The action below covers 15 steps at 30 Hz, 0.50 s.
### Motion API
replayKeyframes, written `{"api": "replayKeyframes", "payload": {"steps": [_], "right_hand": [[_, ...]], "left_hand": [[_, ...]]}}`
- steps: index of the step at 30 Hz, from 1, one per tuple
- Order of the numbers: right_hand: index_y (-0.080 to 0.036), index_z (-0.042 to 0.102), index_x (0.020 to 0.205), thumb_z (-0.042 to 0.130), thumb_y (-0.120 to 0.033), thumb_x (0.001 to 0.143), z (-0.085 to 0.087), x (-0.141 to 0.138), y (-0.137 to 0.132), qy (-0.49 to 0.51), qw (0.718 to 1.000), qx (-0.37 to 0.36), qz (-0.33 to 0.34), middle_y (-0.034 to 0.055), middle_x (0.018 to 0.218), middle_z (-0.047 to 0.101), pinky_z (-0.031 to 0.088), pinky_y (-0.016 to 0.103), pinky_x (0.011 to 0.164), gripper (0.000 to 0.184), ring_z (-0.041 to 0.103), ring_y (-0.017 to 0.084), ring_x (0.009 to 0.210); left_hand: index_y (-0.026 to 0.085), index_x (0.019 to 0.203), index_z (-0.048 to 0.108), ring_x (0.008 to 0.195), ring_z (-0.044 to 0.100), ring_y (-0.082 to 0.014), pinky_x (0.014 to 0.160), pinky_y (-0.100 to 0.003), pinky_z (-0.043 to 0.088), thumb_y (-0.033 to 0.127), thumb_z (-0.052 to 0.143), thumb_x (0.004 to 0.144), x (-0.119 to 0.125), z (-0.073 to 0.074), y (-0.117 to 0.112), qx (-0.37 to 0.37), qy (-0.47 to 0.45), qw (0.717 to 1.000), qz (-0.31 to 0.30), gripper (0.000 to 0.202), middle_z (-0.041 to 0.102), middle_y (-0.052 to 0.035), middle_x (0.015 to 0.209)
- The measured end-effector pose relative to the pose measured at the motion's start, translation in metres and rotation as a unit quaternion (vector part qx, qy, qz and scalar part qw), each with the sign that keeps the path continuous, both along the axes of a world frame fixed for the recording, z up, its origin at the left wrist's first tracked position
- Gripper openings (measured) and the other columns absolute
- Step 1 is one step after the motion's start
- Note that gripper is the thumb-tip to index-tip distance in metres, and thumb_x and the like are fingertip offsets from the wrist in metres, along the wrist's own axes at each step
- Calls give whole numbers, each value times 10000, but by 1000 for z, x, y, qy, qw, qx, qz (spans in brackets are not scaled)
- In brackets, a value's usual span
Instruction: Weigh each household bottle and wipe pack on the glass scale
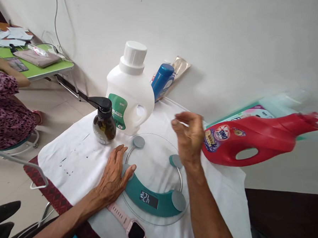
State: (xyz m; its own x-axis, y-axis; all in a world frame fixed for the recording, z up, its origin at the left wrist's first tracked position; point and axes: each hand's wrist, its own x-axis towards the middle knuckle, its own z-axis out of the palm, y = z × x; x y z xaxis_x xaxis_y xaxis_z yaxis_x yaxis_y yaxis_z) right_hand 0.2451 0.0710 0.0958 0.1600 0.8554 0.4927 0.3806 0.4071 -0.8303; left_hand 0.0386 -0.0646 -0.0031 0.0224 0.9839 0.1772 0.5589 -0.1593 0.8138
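My left hand (112, 178) lies flat and open on the white cloth, its fingertips on the left rim of a round glass scale (152, 201) with a teal base and a lit display. Above the scale's right side hangs my right hand (188, 138), fingers loosely curled and apart, gripping nothing. Right beside it is the base of a red detergent bottle (256, 137), on its side and blurred by motion. I cannot tell whether the hand touches the bottle.
A white jug (131, 93), a brown pump bottle (104, 125) and a blue bottle (162, 79) stand behind the scale by the wall. A pink watch (133, 230) lies at the front. A green packet (265, 108) lies behind the red bottle. Another person (6, 105) sits at a green table (41, 70).
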Motion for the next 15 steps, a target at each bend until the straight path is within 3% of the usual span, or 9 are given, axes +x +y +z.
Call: {"api": "replayKeyframes", "payload": {"steps": [3,5,9,12,15], "right_hand": [[-257,647,1129,841,-631,792,2,-62,15,94,984,-59,137,53,1201,728,562,420,993,540,688,228,1131],[-249,662,1053,875,-645,753,2,-86,26,141,972,-91,165,21,1017,747,571,377,883,540,698,197,938],[-239,598,711,876,-696,722,1,-98,45,186,959,-128,173,-56,561,534,473,324,640,535,513,136,582],[-247,513,607,884,-692,699,2,-99,53,215,936,-153,232,-71,484,437,372,304,547,587,417,111,505],[-256,513,645,889,-677,685,2,-105,57,252,930,-145,227,-92,506,358,274,287,478,565,309,91,475]], "left_hand": [[271,1544,356,1455,520,-314,1211,-610,484,467,481,1107,-1,0,1,2,-3,1000,3,495,490,-142,1528],[279,1544,359,1438,535,-308,1203,-606,492,464,481,1108,-1,0,1,1,-6,1000,8,490,508,-134,1511],[278,1544,373,1420,551,-311,1184,-604,511,453,488,1103,0,-1,1,6,-6,1000,12,488,516,-130,1504],[273,1549,370,1445,532,-337,1166,-625,522,455,492,1099,2,-3,0,1,4,1000,9,500,486,-146,1534],[275,1559,348,1473,510,-346,1178,-638,510,449,493,1099,3,-3,-1,-6,7,1000,9,512,461,-154,1560]]}}
